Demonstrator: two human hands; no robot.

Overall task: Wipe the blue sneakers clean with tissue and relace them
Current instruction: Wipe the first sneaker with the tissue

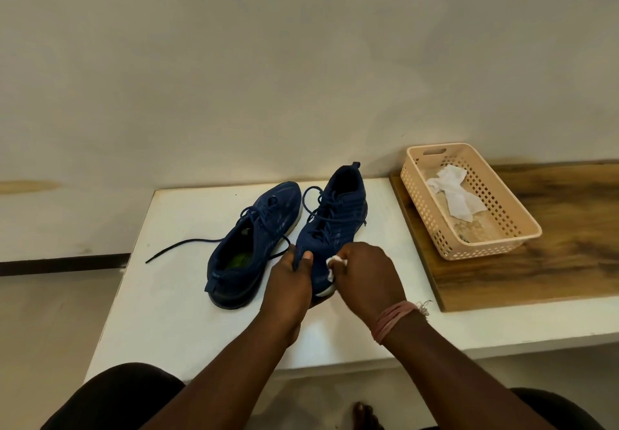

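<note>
Head view shows the left hand (290,282) gripping the toe of the right-side sneaker (330,221) left of the basket (469,200), while the right hand (365,273) pinches tissue (333,267) against it; short firm strokes toward the sole should suit.

We see two sneakers side by side on the desk (187,295): the left sneaker (248,248), and the right sneaker (335,218) just beside it. Right of them a basket (522,225) sits on a board (569,262), with tissues (459,195) in it.
</note>
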